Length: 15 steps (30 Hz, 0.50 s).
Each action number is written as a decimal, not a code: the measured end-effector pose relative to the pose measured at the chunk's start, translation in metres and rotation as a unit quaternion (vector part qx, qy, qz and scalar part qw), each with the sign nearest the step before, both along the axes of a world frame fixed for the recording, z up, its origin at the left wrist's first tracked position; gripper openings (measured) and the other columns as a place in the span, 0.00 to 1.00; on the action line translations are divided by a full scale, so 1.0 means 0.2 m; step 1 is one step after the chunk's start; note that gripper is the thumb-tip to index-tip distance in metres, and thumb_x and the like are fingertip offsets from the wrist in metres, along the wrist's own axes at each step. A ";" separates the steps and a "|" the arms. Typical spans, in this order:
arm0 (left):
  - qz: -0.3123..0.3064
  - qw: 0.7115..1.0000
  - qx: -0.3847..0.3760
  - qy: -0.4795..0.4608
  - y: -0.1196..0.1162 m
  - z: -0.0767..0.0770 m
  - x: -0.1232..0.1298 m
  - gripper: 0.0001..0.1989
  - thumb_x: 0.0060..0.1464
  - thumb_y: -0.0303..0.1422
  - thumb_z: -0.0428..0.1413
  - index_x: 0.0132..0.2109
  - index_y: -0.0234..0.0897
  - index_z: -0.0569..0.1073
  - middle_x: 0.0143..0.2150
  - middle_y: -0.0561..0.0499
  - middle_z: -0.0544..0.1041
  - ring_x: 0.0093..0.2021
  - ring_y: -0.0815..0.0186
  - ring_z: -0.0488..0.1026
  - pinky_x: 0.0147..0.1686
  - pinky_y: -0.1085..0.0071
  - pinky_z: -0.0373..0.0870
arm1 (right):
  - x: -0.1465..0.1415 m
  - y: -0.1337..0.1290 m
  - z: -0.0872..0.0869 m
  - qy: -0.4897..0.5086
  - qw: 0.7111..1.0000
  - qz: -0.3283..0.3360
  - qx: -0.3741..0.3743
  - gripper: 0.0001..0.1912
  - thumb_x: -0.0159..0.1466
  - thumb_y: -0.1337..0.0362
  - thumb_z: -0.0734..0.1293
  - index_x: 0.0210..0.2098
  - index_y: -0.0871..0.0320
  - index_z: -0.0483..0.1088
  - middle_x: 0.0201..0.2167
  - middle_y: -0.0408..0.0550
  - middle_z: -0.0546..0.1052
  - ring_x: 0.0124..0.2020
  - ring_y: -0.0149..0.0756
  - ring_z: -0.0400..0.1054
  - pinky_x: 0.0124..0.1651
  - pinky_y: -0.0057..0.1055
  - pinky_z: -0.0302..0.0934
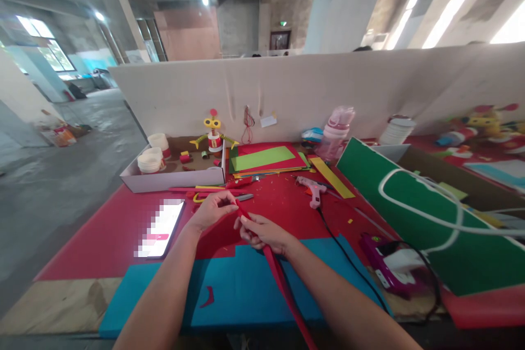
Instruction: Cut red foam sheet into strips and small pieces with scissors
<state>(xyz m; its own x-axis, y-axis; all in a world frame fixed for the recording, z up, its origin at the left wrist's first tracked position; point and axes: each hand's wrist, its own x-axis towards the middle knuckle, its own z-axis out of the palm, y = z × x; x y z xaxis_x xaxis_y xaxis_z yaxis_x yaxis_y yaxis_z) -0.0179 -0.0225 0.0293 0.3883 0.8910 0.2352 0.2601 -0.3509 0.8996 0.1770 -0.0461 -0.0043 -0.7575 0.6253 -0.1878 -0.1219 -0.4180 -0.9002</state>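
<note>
A long red strip point(275, 272) runs from my fingertips down past the front edge of the table. My left hand point(213, 211) pinches its upper end between thumb and fingers. Just to the right, my right hand point(264, 232) is closed round the same strip, thumb on top. Beneath my forearms lies a blue sheet point(221, 279) with a small red curved scrap point(208, 296) on it. Behind my left hand are yellow-handled scissors point(200, 195), partly covered by the hand. A pink glue gun point(314, 190) rests on the red tabletop to the right.
A phone point(162, 229) lies at left. Behind it stands a box point(176, 178) with paper cups, near a robot-like figure point(214, 139). Coloured sheets point(266, 159) are stacked at the back. At right are a purple power strip point(389, 270), cables and a green board point(410, 219).
</note>
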 end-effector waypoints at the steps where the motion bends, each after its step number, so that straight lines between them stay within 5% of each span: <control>1: 0.007 1.000 -0.001 -0.005 0.00 0.00 0.01 0.10 0.51 0.39 0.59 0.32 0.35 0.71 0.32 0.50 0.73 0.34 0.67 0.69 0.38 0.70 0.67 | 0.00 0.00 0.00 -0.007 1.000 -0.004 0.006 0.20 0.63 0.46 0.62 0.38 0.58 0.65 0.20 0.34 0.61 0.13 0.17 0.41 0.15 0.16 0.37; 10: 0.018 0.999 -0.034 -0.024 -0.01 -0.02 0.05 0.12 0.49 0.38 0.61 0.31 0.34 0.69 0.27 0.54 0.70 0.27 0.71 0.67 0.29 0.74 0.66 | -0.04 0.01 -0.05 -0.006 0.997 -0.058 0.052 0.21 0.60 0.46 0.65 0.40 0.56 0.62 0.24 0.37 0.67 0.16 0.20 0.53 0.16 0.18 0.45; 15: 0.011 0.997 -0.055 -0.044 -0.02 -0.01 0.08 0.11 0.49 0.36 0.60 0.31 0.35 0.67 0.25 0.55 0.69 0.23 0.72 0.67 0.26 0.74 0.65 | -0.05 0.02 -0.07 -0.022 0.997 -0.052 0.051 0.19 0.63 0.46 0.62 0.39 0.56 0.61 0.22 0.36 0.67 0.14 0.19 0.44 0.16 0.18 0.39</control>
